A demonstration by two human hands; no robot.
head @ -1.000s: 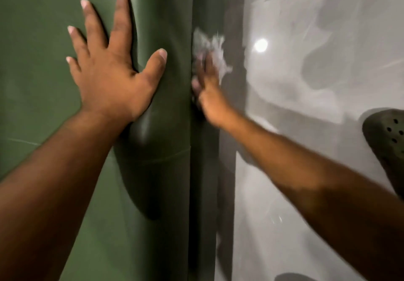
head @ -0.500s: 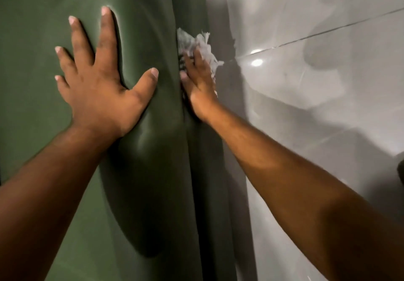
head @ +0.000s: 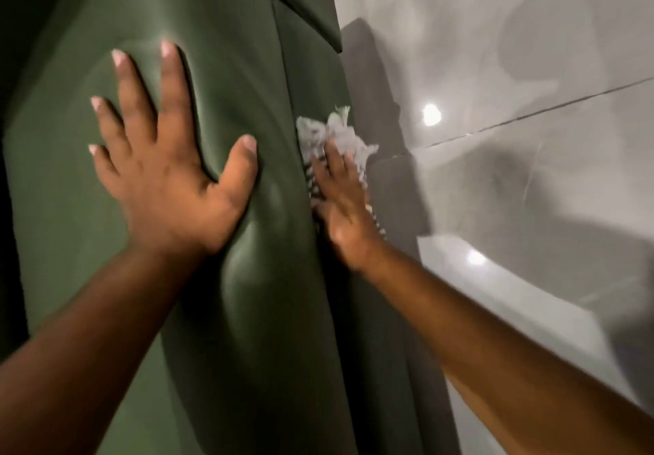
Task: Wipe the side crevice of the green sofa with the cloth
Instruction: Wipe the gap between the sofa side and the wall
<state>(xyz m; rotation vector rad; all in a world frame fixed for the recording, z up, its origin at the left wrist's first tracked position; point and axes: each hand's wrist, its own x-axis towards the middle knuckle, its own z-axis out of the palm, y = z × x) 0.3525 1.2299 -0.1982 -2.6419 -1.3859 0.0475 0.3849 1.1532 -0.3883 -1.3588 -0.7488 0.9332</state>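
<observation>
Left hand (head: 166, 185) flat on the green sofa cushion (head: 212, 65), fingers spread wide, denting it; right hand (head: 341, 203) presses the frayed cloth (head: 336, 136) into the side crevice (head: 300, 157), fingers laid flat over it. Risk: if left-hand pressure eases, the gap closes and pinches the cloth; loose threads may snag.

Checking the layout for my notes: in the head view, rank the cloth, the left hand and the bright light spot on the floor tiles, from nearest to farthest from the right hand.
1. cloth: under the right hand, at the crevice.
2. left hand: to the left, flat on the green sofa.
3. light spot: up right, on the floor tiles.
</observation>
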